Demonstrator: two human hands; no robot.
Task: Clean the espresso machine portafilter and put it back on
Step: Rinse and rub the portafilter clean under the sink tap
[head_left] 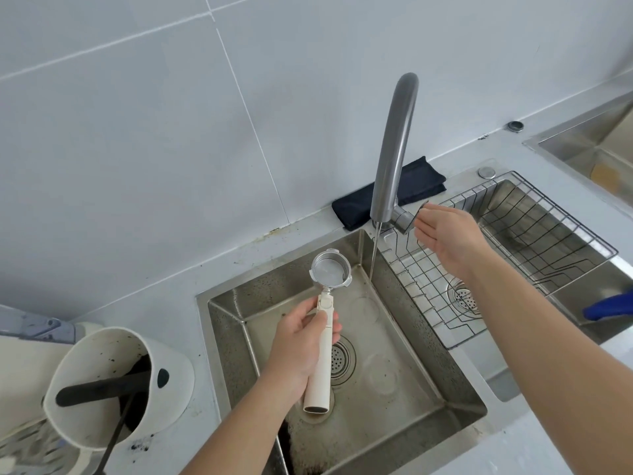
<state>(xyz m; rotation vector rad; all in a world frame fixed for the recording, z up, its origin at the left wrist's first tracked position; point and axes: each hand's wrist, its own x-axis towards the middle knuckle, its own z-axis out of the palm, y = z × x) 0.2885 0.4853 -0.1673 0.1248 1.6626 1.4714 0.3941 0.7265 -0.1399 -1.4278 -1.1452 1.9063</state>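
Note:
The portafilter [329, 269] has a round metal basket and a long cream handle. My left hand [301, 341] grips that handle and holds it over the steel sink basin [404, 399], basket end up and away from me. A thin stream of water [374, 255] falls from the grey tap [394, 145] just right of the basket, not touching it. My right hand [445, 234] is at the tap's lever [416, 214], fingers straight and touching it.
A white knock box [120, 385] with a black bar and coffee grounds stands left of the sink. A wire rack [513, 241] lies over the right basin. A dark folded cloth [359, 204] lies behind the tap. A blue object [608, 306] shows at the right edge.

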